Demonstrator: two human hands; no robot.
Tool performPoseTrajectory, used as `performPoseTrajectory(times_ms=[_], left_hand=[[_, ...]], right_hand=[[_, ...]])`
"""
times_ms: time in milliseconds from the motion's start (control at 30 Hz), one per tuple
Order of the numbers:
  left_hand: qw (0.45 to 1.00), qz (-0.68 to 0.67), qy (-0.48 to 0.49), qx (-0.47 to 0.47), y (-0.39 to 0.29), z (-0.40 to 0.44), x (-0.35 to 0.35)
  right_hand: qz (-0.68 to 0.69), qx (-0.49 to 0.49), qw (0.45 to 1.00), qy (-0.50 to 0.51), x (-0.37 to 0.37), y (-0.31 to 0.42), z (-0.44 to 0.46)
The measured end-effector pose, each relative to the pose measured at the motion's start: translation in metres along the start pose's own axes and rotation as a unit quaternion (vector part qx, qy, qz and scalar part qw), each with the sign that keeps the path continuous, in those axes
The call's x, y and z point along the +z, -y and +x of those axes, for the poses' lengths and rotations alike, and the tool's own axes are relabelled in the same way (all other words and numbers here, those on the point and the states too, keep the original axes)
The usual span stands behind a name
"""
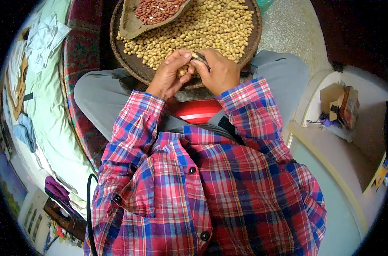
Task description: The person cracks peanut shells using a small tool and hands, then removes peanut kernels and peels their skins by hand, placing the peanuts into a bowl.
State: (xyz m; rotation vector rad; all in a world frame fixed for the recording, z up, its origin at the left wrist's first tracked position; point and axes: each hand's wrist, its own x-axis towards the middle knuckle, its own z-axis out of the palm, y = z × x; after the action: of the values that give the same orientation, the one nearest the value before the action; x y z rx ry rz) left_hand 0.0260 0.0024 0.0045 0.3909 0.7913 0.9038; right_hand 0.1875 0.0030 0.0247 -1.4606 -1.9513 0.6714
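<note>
Many unshelled peanuts (194,38) lie spread on a round woven tray (258,25). A worn, scoop-like container (127,25) with red shelled peanuts (157,11) sits on the tray's upper left. My left hand (172,73) is over the tray's near edge, thumb and fingers pinched together at a pale peanut. My right hand (218,70) meets it from the right, closed on a dark, narrow tool (201,59) whose end touches that peanut. Just what each fingertip holds is partly hidden.
Under my forearms is a red seat or basin (197,112), between my bent legs. To the left stands a bed with a light green sheet (53,123) and clothes. A white shelf (330,136) with a box and small items curves along the right.
</note>
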Motion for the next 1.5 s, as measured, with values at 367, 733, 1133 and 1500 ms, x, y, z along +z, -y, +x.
performPoseTrajectory(times_ms=[367, 733, 1133, 1500], left_hand=[[0.995, 0.084, -0.051, -0.025, -0.017, -0.005, -0.003], [0.992, 0.106, 0.036, -0.056, -0.018, -0.008, -0.008], [0.985, 0.158, 0.024, -0.061, -0.01, -0.007, -0.012], [0.988, 0.154, -0.003, -0.029, -0.014, -0.006, -0.007]], right_hand=[[0.189, 0.087, 0.977, 0.041, 0.003, -0.018, -0.005], [0.115, 0.003, 0.988, 0.102, 0.002, -0.019, -0.008], [-0.047, -0.021, 0.99, 0.133, -0.001, -0.006, -0.008], [0.055, 0.024, 0.995, 0.082, 0.0, -0.007, -0.012]])
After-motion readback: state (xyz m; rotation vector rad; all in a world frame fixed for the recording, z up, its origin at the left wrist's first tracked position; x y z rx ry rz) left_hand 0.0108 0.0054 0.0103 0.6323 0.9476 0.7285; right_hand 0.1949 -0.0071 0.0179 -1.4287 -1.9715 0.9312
